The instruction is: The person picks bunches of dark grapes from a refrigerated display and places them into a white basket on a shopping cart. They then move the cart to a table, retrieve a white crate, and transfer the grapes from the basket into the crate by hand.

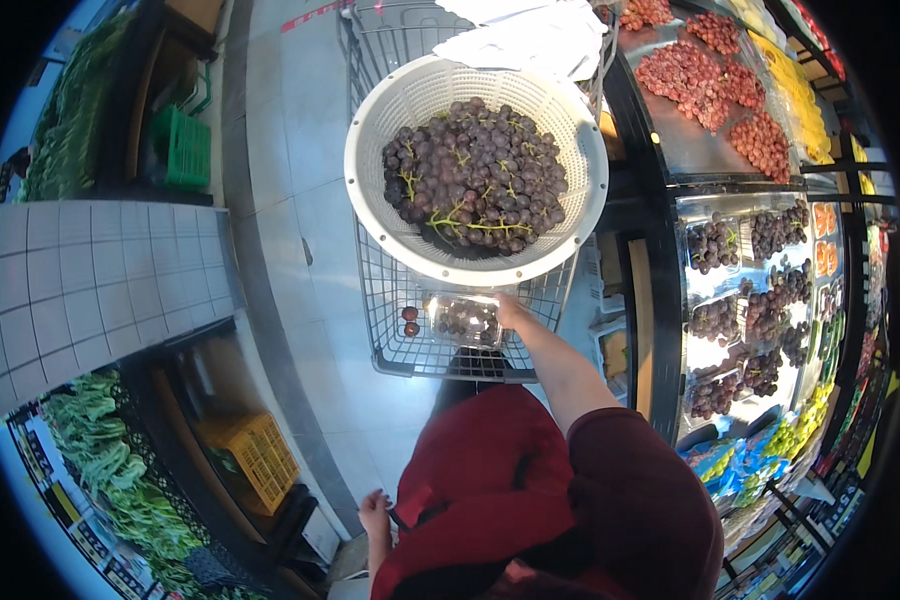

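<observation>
My right hand [511,312] grips the right edge of a clear plastic box [465,320] over the near end of a wire shopping cart [368,310]. Dark grapes show through the box; glare hides part of it. Just beyond it, a white perforated basket [365,205] rests on the cart, holding a large heap of dark grapes [480,170] with green stems. Two reddish round fruits [410,321] are at the cart's near left. Down by my left side, away from the cart, hangs my left hand [374,515], its fingers loosely bent and apart, with nothing visible in it.
To the right, a display stand carries boxed dark grapes [715,320] and red grapes [685,85]. Leafy greens [100,450] line the left side, with a yellow crate [255,460] and a green crate [182,148] below the shelves. White sheets [530,40] lie past the basket.
</observation>
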Available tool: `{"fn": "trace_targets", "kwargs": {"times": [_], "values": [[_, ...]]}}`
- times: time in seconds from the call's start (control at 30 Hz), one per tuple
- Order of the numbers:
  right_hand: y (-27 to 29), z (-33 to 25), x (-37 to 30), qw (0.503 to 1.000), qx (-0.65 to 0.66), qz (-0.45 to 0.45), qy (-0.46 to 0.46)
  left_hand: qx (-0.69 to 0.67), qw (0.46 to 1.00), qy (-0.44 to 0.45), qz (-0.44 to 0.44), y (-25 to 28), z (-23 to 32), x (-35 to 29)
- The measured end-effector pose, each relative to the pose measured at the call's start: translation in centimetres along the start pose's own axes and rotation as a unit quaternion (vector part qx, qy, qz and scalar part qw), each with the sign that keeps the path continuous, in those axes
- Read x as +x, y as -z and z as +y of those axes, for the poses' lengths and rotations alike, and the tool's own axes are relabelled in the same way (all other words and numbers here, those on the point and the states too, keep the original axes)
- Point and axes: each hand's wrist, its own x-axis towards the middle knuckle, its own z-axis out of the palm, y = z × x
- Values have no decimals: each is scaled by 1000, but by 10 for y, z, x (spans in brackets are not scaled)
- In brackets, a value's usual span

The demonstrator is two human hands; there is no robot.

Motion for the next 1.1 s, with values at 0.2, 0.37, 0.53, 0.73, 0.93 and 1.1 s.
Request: {"fn": "trace_targets", "kwargs": {"times": [0.2,0.37,0.53,0.73,0.93,1.1], "values": [[-14,-13,-15,977,37,25,-207,-4,997,24,-71,-1,-6,7],[46,-94,-117,946,316,76,10,-45,993,45,-96,3,-14,46],[119,-204,-166,759,586,280,42,-43,975,143,-164,38,7,111],[117,-289,-102,621,529,563,-135,148,977,-55,-142,137,53,235],[106,-279,-79,594,480,635,-119,92,991,18,-91,260,103,359],[104,-263,-67,586,445,664,-133,253,954,-121,-103,290,169,463]]}}
